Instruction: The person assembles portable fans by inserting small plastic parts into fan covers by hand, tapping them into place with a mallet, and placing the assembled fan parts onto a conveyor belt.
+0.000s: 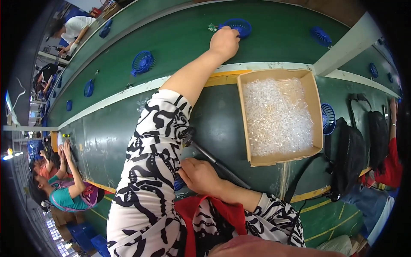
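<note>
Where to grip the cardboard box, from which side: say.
Take the cardboard box by its left wall and right wall, coming from both sides, clear of the blue basket: it's open-topped and holds loose clear pieces, so probably keep it level.

The left hand (226,43) touches a blue basket (243,26), top centre; right hand (202,175), lower centre, beside a black-handled tool (222,167).

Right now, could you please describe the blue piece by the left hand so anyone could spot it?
Look along the green belt, beyond the cardboard box. The round, slotted blue piece lies there; unlike its blue neighbours, it has the left hand at its rim.
</note>
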`<state>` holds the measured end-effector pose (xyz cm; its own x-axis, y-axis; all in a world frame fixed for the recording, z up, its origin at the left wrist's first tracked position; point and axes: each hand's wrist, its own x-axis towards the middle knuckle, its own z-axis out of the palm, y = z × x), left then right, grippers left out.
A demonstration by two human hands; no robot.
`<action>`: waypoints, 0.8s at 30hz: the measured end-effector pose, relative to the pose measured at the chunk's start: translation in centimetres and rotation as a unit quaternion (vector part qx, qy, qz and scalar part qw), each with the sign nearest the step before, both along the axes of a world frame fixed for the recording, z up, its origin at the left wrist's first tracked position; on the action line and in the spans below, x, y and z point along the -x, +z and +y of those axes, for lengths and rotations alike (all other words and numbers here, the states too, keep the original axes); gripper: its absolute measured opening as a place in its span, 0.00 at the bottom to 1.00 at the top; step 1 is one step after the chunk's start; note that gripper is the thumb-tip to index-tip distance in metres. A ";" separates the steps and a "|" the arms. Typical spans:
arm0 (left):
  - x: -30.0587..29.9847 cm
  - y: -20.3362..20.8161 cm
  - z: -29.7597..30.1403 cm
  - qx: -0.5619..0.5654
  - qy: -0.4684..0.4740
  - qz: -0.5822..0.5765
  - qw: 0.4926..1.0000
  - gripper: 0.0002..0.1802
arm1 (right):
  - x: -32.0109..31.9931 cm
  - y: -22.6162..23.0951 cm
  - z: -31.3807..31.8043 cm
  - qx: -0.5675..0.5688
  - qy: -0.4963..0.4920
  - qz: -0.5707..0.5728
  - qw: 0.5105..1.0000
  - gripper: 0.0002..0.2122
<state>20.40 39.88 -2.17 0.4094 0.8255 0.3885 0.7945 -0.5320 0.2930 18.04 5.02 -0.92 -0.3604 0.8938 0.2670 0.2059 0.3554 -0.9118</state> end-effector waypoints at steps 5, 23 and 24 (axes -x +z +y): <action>4.8 3.2 -4.7 -0.109 -0.058 -0.043 0.991 0.08 | 0.0 -0.2 0.1 0.005 -0.007 -0.003 1.000 0.07; 36.9 6.0 -21.1 0.062 0.434 0.255 0.862 0.15 | 0.5 -0.7 0.2 -0.027 -0.006 0.009 1.000 0.07; 36.4 5.9 -20.7 0.016 0.429 0.244 0.870 0.16 | 0.4 -0.6 0.3 -0.028 -0.009 0.002 1.000 0.07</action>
<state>-16.01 19.21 3.69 -0.2521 0.9158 0.3128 0.9291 0.3194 -0.1865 17.64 5.28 -1.56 -0.3423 0.8841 0.3182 0.2092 0.4018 -0.8915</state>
